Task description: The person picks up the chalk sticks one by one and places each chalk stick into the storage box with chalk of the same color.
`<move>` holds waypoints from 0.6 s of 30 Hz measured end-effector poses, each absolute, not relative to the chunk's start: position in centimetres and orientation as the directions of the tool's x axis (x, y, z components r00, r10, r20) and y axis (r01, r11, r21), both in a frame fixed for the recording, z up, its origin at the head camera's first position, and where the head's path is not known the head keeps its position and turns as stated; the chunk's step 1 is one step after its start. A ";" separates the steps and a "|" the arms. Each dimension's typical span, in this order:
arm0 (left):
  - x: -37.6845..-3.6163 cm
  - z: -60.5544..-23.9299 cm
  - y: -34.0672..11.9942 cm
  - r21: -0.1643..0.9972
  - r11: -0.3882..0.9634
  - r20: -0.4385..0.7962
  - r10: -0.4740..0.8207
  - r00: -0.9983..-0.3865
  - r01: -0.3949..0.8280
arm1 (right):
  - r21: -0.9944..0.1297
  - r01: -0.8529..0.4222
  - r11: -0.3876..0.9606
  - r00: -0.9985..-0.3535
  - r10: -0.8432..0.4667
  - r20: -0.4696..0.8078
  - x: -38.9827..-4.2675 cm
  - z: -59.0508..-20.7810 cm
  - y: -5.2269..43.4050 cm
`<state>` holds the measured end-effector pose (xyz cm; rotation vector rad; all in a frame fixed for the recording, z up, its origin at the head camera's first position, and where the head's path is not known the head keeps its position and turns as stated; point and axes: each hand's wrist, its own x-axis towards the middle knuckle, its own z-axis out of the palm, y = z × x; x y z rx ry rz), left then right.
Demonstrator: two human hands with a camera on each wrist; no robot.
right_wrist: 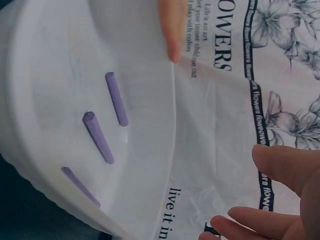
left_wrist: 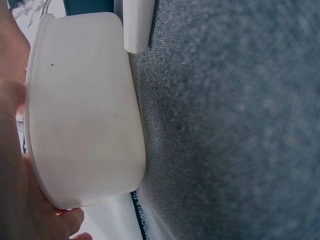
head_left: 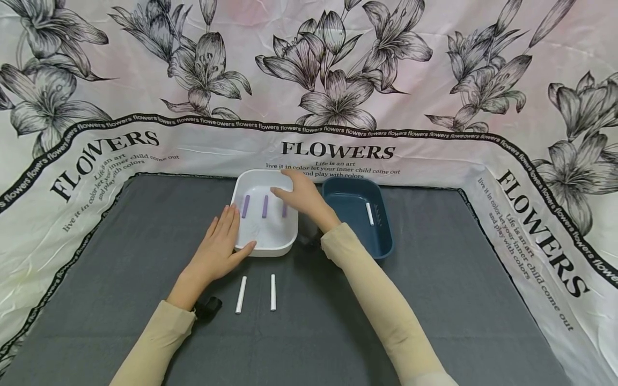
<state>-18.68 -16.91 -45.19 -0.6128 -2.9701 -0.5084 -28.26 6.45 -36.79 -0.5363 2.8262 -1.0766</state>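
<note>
white tray point(head_left: 251, 185): rounded rectangular, glossy, on grey cloth point(head_left: 434, 300) beside blue tray point(head_left: 381, 241) | three purple sticks point(head_left: 265, 206) held inside | left hand point(head_left: 219, 246) laid flat against near-left edge, fingers straight | right hand point(head_left: 301, 194) over far rim, fingers relaxed, nothing gripped

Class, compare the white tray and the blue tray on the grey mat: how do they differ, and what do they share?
The white tray holds three purple sticks; the blue tray holds one white stick. The left hand and right hand are at the white tray; neither touches the blue tray. Both are rounded rectangular trays, side by side on the mat.
</note>
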 end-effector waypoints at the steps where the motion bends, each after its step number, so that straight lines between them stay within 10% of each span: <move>1: -18.6 -45.2 -16.9 0.305 0.866 0.132 0.374 -0.918 0.397 | -0.662 -0.301 0.687 -0.936 -0.344 0.069 -28.0 -36.7 6.7; 18: -18.5 -45.2 -16.8 0.317 0.861 0.135 0.374 -0.918 0.397 | -0.648 -0.412 0.641 -0.911 -0.295 0.288 -24.1 -35.6 12.6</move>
